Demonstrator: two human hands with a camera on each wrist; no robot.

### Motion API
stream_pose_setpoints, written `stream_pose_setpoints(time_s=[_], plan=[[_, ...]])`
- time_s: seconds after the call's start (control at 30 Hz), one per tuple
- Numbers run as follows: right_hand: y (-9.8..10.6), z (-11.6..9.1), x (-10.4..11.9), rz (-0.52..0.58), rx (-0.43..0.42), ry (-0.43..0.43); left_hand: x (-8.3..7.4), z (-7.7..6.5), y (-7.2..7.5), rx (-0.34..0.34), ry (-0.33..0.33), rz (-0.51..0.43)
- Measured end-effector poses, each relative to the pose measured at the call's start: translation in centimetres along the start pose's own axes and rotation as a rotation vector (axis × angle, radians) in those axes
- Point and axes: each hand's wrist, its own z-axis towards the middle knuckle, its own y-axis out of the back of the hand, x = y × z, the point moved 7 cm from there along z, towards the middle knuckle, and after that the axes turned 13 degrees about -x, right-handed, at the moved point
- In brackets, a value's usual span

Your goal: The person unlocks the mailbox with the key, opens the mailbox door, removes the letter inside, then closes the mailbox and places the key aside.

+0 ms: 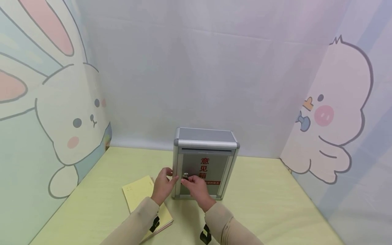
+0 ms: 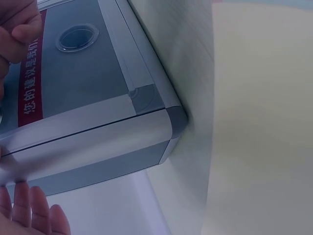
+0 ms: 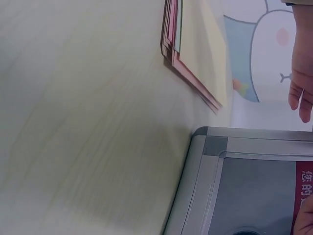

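Note:
A grey metal suggestion box [image 1: 211, 136] stands upright, with red characters and a red strip on its front panel. At the silver lock [image 1: 185, 174] on the left of that panel, my right hand [image 1: 199, 190] pinches a small dark-headed key, mostly hidden by the fingers. My left hand [image 1: 163, 186] is at the box's left edge, thumb by the front frame. In the left wrist view the left hand's fingers [image 2: 39, 210] are fairly straight beside the box's side wall; whether they all touch it I cannot tell.
A stack of yellow-covered booklets [image 1: 139, 192] lies on the table left of the box, partly under my left forearm. The pale yellow table [image 1: 269, 204] extends to both sides. Curtains printed with a rabbit [image 1: 70, 112] and a chick [image 1: 340, 102] enclose it.

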Motion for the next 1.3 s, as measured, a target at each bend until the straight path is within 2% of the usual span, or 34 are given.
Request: stream_pose_setpoints(time_s=[0.23, 0.4, 0.63, 0.8, 1.03, 1.3], plan=[[0.4, -0.1, 0.7, -0.093, -0.077, 0.079, 0.1, -0.1, -0.1, 0.006, 0.010, -0.003], [0.6, -0.3, 1.1, -0.077, -0.090, 0.107, 0.0, -0.1, -0.2, 0.017, 0.009, -0.008], [0.7, -0.4, 0.6, 0.043, -0.081, 0.015, -0.3, -0.2, -0.2, 0.034, 0.012, -0.002], [0.6, -0.7, 0.8, 0.067, -0.064, 0.004, -0.6, -0.1, 0.0, 0.034, 0.029, 0.014], [0.6, -0.9, 0.8, 0.067, -0.078, 0.005, -0.7, 0.0, 0.2, 0.041, 0.045, 0.054], [0.6, -1.2, 0.6, 0.027, -0.096, -0.023, -0.5, -0.2, 0.3, 0.085, 0.060, 0.126]])
